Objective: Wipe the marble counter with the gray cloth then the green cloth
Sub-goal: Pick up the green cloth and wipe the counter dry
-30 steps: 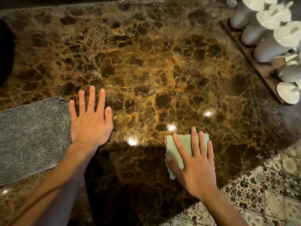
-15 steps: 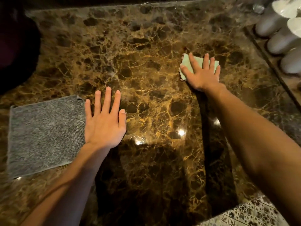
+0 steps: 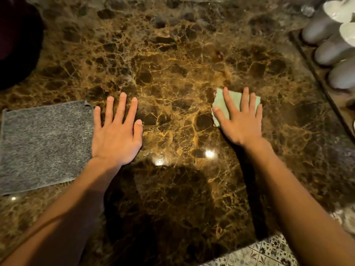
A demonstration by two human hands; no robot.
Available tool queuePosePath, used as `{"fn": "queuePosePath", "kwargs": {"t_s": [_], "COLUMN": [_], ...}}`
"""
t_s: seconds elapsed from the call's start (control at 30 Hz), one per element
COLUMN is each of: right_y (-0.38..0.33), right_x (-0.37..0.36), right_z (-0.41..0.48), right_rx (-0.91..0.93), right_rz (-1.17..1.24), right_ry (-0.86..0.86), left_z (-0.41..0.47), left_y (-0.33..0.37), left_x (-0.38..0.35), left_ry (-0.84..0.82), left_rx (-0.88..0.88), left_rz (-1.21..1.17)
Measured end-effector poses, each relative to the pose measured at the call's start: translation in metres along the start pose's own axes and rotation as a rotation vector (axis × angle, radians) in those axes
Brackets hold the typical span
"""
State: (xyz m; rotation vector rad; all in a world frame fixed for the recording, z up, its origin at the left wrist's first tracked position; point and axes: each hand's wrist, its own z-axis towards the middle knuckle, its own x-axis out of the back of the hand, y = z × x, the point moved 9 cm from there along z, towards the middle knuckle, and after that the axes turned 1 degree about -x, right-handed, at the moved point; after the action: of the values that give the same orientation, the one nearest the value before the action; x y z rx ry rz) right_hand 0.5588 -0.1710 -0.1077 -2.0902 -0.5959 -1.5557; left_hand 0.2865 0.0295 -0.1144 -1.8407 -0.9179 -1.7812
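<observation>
The brown marble counter (image 3: 172, 60) fills the view. My right hand (image 3: 241, 122) lies flat, fingers spread, pressing a small folded green cloth (image 3: 233, 99) onto the counter right of centre; most of the cloth is hidden under my palm. My left hand (image 3: 116, 134) rests flat and empty on the marble, fingers apart, its outer edge at the right border of the gray cloth (image 3: 44, 144). That gray cloth lies spread out flat at the left.
A wooden tray (image 3: 326, 89) with several white and gray bottles (image 3: 332, 49) stands along the right edge. A dark round object (image 3: 17, 45) sits at the far left. The counter's front edge meets patterned floor tiles (image 3: 265, 252) at lower right.
My right hand pushed the green cloth far out across the counter, then drew it back toward me and to the right. The left hand stayed put beside the gray cloth.
</observation>
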Motion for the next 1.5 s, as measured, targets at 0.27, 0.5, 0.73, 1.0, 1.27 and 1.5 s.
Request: {"fn": "queuePosePath", "kwargs": {"t_s": [0.27,0.5,0.73,1.0,1.27,1.5], "right_y": [0.023,0.032,0.034,0.041,0.045,0.047], "right_x": [-0.041,-0.055,-0.043,-0.009,0.019,0.037], "right_z": [-0.2,-0.239,-0.188,-0.044,0.068,0.13], "right_rx": [0.028,-0.023,-0.029,-0.096,-0.073,-0.054], "right_rz": [0.013,0.035,0.026,0.059,0.066,0.046], "right_ry": [-0.007,-0.033,-0.018,0.015,0.023,0.02], "left_z": [0.0,-0.001,-0.001,0.017,0.02,0.021], "left_y": [0.0,0.0,0.023,0.143,0.151,0.152], "left_x": [0.001,-0.001,0.009,-0.002,-0.018,-0.018], "left_ry": [-0.016,-0.028,-0.048,-0.08,-0.038,-0.042], "left_rx": [-0.004,0.004,-0.026,-0.145,-0.117,-0.112], "left_rz": [0.009,0.01,0.029,-0.059,-0.042,-0.047]}}
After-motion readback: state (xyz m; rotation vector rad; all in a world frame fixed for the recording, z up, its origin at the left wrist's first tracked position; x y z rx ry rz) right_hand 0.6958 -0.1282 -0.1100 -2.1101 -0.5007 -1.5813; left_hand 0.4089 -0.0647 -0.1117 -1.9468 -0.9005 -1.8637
